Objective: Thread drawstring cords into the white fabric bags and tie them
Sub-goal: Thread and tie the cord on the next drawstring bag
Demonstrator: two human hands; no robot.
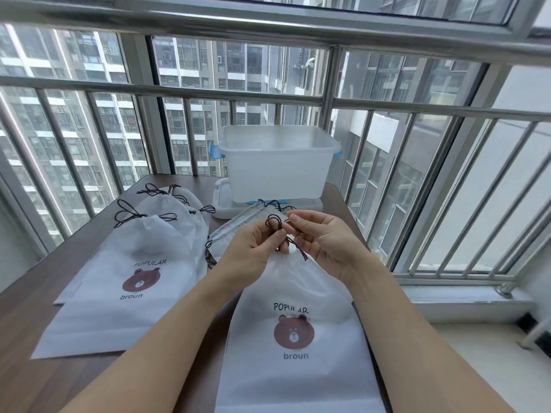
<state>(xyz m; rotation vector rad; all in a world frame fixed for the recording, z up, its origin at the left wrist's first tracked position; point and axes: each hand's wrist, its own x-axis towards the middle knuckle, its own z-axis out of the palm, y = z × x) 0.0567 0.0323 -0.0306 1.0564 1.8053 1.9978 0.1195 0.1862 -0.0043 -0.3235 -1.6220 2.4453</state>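
While both hands (280, 234) pinch a dark cord (275, 223), brown table (35, 296) beside balcony railing (179, 93), white bags (128, 269) spread.

An enclosed high-rise apartment balcony: steel window bars (190, 93) front glass overlooking residential tower blocks (89, 120), with a brown table (35, 308) against the sill.

— what could be read on the near bag (298, 368)?
— "popular" stood in dark letters above a brown bear face (294, 332), and "broun" sat in grey below it.
— and the bag on the left (125, 293)?
— it carried the same print: "popular" over its bear face (140, 281), "broun" beneath.
— anything on the plastic box (277, 168)?
— no, it showed no lettering that could be read.
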